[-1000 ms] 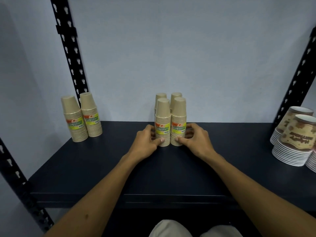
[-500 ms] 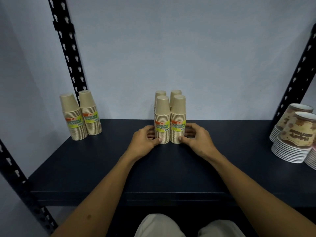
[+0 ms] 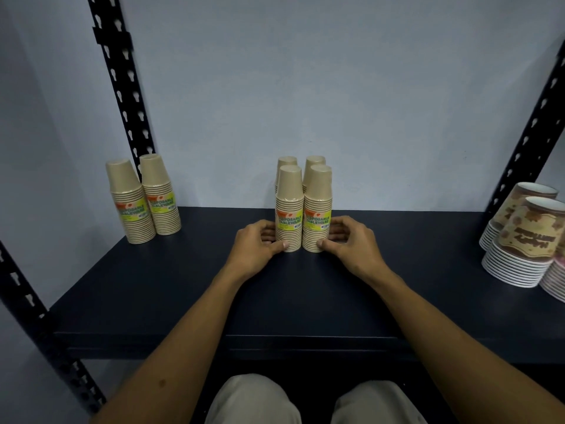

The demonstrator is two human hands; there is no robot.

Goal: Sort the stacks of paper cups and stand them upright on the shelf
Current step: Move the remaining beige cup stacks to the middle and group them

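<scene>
Nearest, our left hand (image 3: 258, 244) and right hand (image 3: 351, 241) curl around the bases of the two front kraft stacks (image 3: 304, 209), thumbs pressing them together, probably to square the block of four mid-shelf (image 3: 183, 301). Farther left stands another kraft pair (image 3: 143, 198); at right, patterned cups (image 3: 519, 237) nest rim-up.

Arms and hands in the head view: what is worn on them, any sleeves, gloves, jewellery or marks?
Both forearms are bare, with no sleeves in view. The left hand and right hand carry no gloves, rings or watch. A small dark mark sits on the left forearm. Light beige trousers show below.
</scene>
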